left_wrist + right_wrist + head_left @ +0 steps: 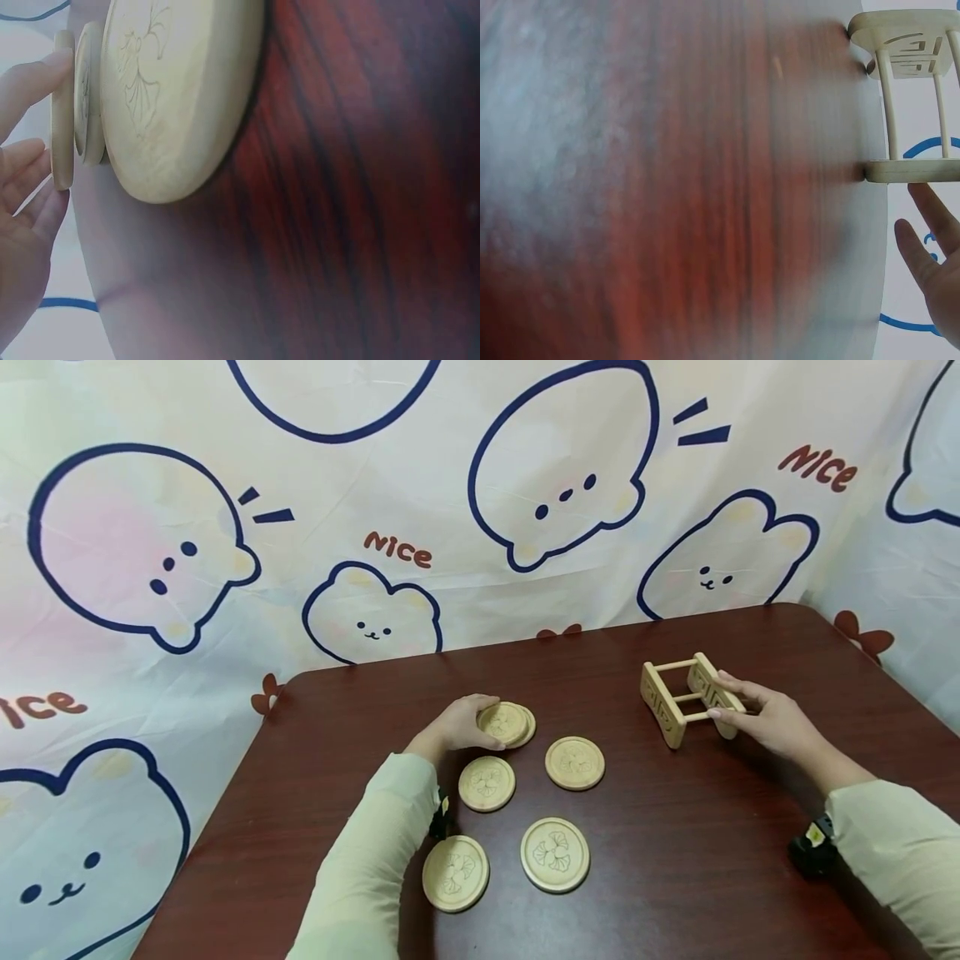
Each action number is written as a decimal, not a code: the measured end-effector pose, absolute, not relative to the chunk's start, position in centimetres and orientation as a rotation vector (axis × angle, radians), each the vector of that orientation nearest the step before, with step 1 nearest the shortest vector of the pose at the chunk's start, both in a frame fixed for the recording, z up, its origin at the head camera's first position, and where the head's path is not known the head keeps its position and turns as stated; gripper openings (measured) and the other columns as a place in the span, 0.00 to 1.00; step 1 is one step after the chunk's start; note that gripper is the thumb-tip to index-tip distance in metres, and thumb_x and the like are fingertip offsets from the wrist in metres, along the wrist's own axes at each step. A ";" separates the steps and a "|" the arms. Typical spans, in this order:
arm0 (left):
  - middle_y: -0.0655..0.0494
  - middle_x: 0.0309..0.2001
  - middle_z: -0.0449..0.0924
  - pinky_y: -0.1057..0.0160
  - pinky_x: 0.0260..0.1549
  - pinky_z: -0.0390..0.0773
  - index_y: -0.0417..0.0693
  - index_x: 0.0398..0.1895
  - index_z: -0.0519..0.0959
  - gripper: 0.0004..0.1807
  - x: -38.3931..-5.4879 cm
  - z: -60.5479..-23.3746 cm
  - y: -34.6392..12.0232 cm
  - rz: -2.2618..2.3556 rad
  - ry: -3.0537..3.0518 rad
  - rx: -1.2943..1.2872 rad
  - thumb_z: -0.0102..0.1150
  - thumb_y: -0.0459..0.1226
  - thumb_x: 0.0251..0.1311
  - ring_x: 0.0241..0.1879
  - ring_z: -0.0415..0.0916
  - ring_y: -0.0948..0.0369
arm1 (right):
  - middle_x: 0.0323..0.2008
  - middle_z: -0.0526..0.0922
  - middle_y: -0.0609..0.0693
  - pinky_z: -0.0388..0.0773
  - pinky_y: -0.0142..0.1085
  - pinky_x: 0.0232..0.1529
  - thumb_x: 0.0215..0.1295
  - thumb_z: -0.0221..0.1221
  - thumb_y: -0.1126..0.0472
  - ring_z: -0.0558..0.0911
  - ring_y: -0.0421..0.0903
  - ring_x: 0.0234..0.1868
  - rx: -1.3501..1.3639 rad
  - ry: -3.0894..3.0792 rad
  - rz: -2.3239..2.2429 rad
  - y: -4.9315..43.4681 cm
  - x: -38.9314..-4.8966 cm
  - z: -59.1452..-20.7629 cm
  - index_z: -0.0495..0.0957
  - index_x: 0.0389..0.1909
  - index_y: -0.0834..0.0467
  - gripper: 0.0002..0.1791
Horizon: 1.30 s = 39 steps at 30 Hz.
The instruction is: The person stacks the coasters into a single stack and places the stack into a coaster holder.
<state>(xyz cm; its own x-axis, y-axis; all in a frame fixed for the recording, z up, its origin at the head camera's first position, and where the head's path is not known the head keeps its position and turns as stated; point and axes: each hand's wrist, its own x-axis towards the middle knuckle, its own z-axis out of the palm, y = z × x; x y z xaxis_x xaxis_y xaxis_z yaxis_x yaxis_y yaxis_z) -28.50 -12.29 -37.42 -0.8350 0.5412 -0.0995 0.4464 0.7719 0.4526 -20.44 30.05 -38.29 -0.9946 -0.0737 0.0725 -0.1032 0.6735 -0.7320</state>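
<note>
A round wooden coaster [502, 723] is pinched at its edges by my left hand [467, 723], between thumb and fingers. Another coaster [528, 727] shows partly beneath it; the left wrist view has the held coaster [63, 112] raised on edge to the camera, apart from the ones beyond. My right hand [780, 723] holds the right side panel of a small wooden coaster rack [663, 706], which has carved sides joined by thin rods. Fingers [934, 214] meet the rack's panel [911, 172] in the right wrist view. No coaster sits in the rack.
Several more coasters with carved leaf patterns lie flat: one near the middle [574, 763], one beside the left wrist [487, 783], and two nearer the front [555, 855]. A dark reddish table [675, 860] carries everything, with a cartoon-printed cloth [465, 602] behind it.
</note>
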 end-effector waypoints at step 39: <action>0.50 0.62 0.54 0.57 0.56 0.54 0.46 0.64 0.53 0.49 -29.2 -37.7 -11.1 0.581 2.711 0.735 0.66 0.49 0.38 0.61 0.49 0.55 | 0.63 0.49 0.57 0.58 0.55 0.49 0.54 0.55 0.45 0.58 0.63 0.57 0.129 -2.840 1.287 29.9 -20.4 -38.0 0.55 0.63 0.57 0.38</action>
<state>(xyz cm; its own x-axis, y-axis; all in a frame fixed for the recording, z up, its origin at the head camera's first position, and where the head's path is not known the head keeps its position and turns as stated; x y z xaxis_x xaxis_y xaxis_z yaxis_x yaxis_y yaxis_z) -29.19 -11.14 -37.75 -0.8339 0.5301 -0.1534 0.4205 0.7904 0.4454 -20.43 29.95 -38.01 -0.9963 -0.0666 0.0537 -0.0843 0.6565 -0.7496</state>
